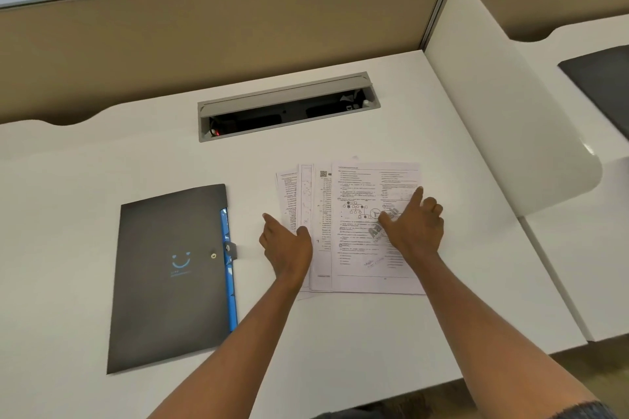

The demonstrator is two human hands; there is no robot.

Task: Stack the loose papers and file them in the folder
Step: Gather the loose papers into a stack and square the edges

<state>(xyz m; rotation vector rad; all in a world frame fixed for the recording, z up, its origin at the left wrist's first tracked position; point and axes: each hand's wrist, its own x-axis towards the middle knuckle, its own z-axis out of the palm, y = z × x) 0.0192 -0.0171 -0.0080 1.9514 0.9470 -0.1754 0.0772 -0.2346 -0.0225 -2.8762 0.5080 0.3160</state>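
Several printed papers [354, 187] lie fanned out and overlapping on the white desk [85, 173], right of centre. My left hand [287, 247] rests flat on the left edge of the fan, fingers spread. Over the top sheet lies my right hand [413, 224], index finger stretched forward and the other fingers curled; it grips nothing. A dark grey folder [170, 275] with a blue smiley print and a blue inner edge lies closed to the left of the papers, snap button on its right side.
A grey cable tray [289, 105] is sunk into the desk behind the papers, its lid ajar. A tan partition [204, 34] closes the back. A white divider [503, 105] bounds the right side; a dark mat [602, 85] lies on the neighbouring desk.
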